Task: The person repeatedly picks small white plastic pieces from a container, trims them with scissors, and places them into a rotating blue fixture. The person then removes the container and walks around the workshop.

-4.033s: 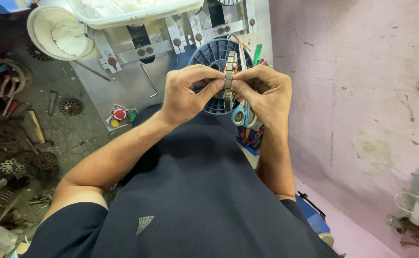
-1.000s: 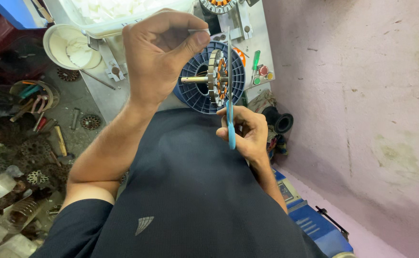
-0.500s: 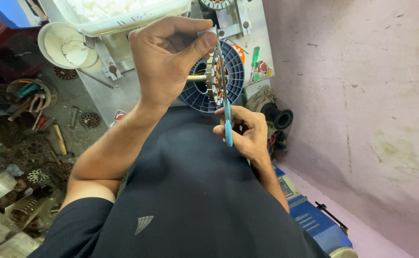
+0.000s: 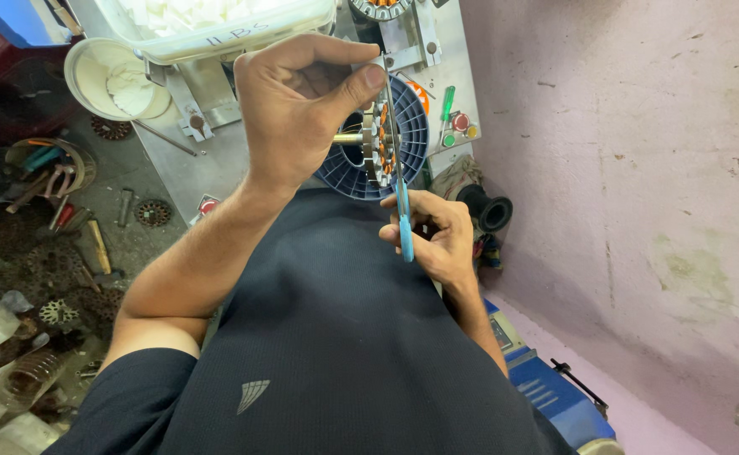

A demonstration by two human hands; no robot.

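Floor clutter: hand tools with red, teal and yellow handles (image 4: 45,173) and round metal discs (image 4: 152,211) lie on the dark floor at far left.
White bowl: a round white plastic bowl (image 4: 117,77) sits at the upper left, beside the grey metal worktop (image 4: 188,164).
Clear tub: a clear plastic tub of white pieces (image 4: 218,21) stands on the worktop, above the left hand.
Left hand: the left hand (image 4: 294,105) is raised and curled, thumb and fingertips pinched together on something thin at the top edge of the motor stator; what exactly it pinches cannot be told.
Motor stator: a round metal stator with orange copper windings and a short shaft (image 4: 378,147) is held up edge-on below the left hand's pinch, in front of a dark blue ribbed plastic disc (image 4: 412,135).
Right hand: the right hand (image 4: 437,236) is closed around blue-handled scissors (image 4: 403,215), whose blades point up to the stator.
Buttons: red, green and yellow push buttons (image 4: 458,128) sit on the worktop's right edge.
Wall: a pink plastered wall (image 4: 631,168) fills the right side.
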